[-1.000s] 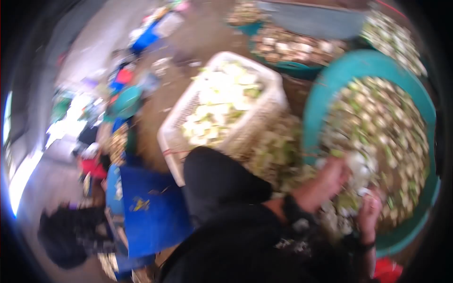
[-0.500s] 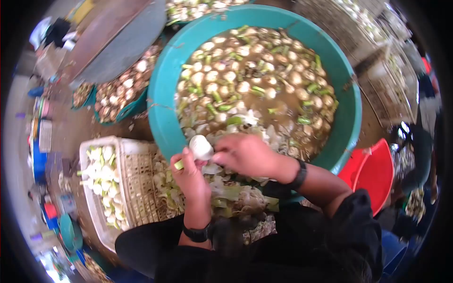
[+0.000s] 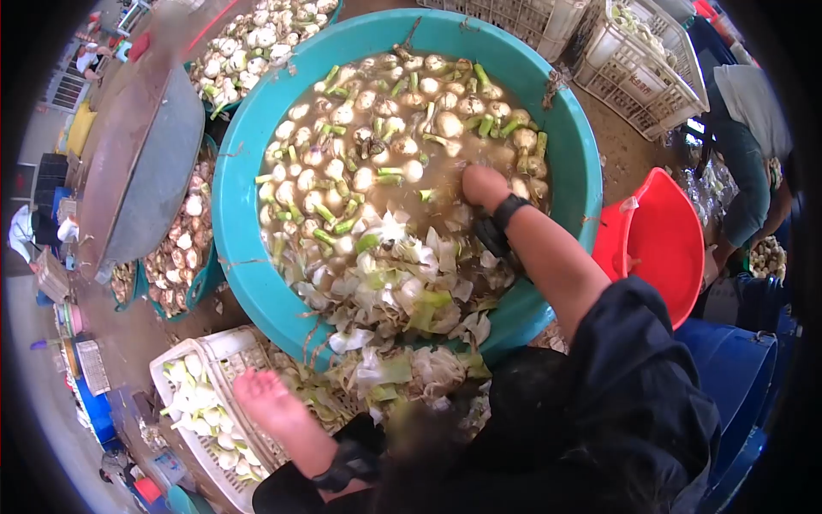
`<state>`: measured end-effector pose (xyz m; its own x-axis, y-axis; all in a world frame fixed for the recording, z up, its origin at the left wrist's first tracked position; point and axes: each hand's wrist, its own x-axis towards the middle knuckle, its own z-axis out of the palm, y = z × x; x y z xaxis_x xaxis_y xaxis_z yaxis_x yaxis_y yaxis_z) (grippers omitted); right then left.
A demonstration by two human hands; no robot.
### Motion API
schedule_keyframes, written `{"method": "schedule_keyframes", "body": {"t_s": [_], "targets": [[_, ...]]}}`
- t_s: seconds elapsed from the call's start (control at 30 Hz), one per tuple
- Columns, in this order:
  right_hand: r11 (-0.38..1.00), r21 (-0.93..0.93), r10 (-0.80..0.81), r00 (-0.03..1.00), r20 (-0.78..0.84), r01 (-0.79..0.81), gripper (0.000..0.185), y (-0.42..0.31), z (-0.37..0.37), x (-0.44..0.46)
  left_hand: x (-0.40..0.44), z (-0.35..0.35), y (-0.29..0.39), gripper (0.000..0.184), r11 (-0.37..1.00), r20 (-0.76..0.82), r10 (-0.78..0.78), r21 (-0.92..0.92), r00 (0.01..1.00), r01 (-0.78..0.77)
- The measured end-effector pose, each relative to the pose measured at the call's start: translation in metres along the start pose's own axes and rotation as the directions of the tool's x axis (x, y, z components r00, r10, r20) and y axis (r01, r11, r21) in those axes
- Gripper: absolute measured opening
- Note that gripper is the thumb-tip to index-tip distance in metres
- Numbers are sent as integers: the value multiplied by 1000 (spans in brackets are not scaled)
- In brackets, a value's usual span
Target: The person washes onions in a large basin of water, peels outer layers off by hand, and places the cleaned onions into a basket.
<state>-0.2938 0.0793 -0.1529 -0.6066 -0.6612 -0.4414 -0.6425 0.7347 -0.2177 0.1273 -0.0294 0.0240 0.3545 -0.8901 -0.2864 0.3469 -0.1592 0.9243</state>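
Water [image 3: 449, 188], brown and murky, fills the wide, round teal plastic tub [image 3: 577, 163] at twelve o'clock in my feed, and pale, round bulbs with green stem stubs [image 3: 363, 178] crowd it. I have my right hand [image 3: 485, 185] in that water between one and two o'clock, its fingers sunk out of sight, so I cannot tell whether this grip is clenched, released or grasping something. At the tub's own six o'clock, white and green papery peelings [image 3: 411, 278] lie heaped. Between seven and eight o'clock I see my left hand [image 3: 270, 403], blurred, its grip apparently released, over the side of a white perforated plastic crate [image 3: 181, 349]; whether it touches, I cannot tell. More white bulbs with green stems [image 3: 201, 396] lie inside that crate. At three o'clock a bright red plastic basin [image 3: 678, 248] stands just beside the tub, with a blue plastic barrel [image 3: 723, 368] near four.
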Motion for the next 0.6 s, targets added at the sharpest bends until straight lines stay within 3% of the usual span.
{"method": "schedule_keyframes", "body": {"t_s": [0.03, 0.07, 0.1, 0.13, 0.17, 0.2, 0.27, 0.3, 0.37, 0.4, 0.47, 0.5, 0.53, 0.57, 0.6], "targets": [[983, 148, -110, 993, 30, 104, 23, 1, 2, -1, -11, 21, -19, 22, 996, 109, 34, 76, 993, -42], [880, 114, -442, 884, -152, 460, 23, 0, 7, -3, -29, 45, -32, 34, 971, 294, -38, 238, 955, -35], [827, 398, -393, 915, -97, 397, 24, -20, -12, -28, -48, 64, -46, 39, 951, 439, -149, 309, 886, 7], [705, 649, -359, 933, -19, 285, 25, -48, -42, -64, -69, 91, -50, 44, 896, 477, -343, 424, 809, 130], [642, 658, -447, 890, -95, 393, 29, -69, -49, -88, -77, 103, -65, 44, 868, 467, -429, 451, 774, 209], [569, 654, -526, 832, -175, 498, 33, -87, -54, -108, -80, 110, -78, 44, 834, 455, -509, 471, 731, 287], [516, 519, -689, 690, -221, 681, 26, -112, -63, -139, -80, 122, -81, 43, 860, 604, -497, 440, 623, 259], [507, 526, -691, 687, -224, 682, 26, -121, -59, -147, -86, 129, -77, 35, 881, 530, -390, 453, 753, 137], [670, 2, -732, 662, -163, 742, 20, -132, -54, -158, -83, 125, -74, 32, 851, 518, -396, 517, 758, 92], [675, 7, -726, 667, -166, 737, 20, -135, -52, -159, -82, 122, -73, 29, 819, 507, -404, 572, 762, 54], [651, 28, -753, 650, -100, 758, 16, -139, -47, -159, -73, 113, -77, 28, 818, 498, -462, 559, 734, 135], [573, -53, -810, 556, -187, 818, 19, -137, -32, -150, -71, 111, -78, 28, 809, 426, -517, 528, 743, 260], [575, -52, -809, 557, -187, 817, 19, -136, -24, -141, -69, 109, -78, 28, 790, 355, -572, 482, 739, 380], [621, 398, -686, 714, -140, 675, 21, -134, -21, -133, -63, 103, -79, 28, 766, 380, -618, 488, 688, 419], [532, 757, -569, 822, -12, 379, 24, -132, -17, -128, -59, 100, -80, 28, 765, 382, -620, 488, 686, 419]]}}
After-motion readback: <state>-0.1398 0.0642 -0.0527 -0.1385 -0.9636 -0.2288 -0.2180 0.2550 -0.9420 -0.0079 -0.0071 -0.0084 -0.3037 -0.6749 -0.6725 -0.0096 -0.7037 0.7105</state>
